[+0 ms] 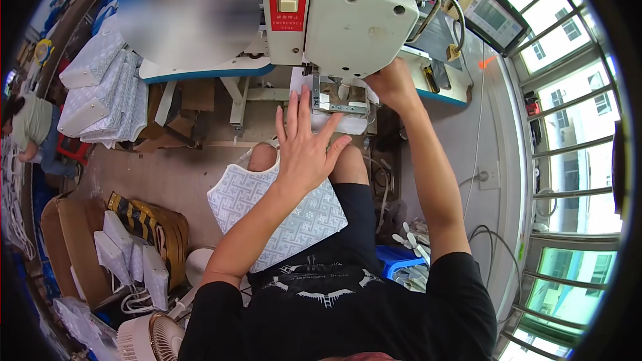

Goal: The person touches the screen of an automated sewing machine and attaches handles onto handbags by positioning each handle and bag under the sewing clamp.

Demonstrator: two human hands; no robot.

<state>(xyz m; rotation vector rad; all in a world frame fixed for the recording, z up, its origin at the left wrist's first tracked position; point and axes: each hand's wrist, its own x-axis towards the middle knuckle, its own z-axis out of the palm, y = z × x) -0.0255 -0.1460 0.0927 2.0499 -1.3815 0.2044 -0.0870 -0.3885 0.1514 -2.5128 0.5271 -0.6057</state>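
Observation:
My left hand (305,144) lies palm down with its fingers spread, the fingertips at a white piece (301,80) beside the metal clamp (341,105) of the sewing machine (354,17). My right hand (391,83) is at the right side of the machine head, its fingers bent and partly hidden behind it; what they hold, if anything, cannot be seen. A patterned light grey bag panel (301,217) rests on my lap, under my left forearm.
Stacked patterned bags (100,93) stand at the left. Below them are a cardboard box (77,247), more bags (155,274) and a fan (150,337). A monitor (495,17) stands at the upper right by barred windows. A person (37,127) sits at far left.

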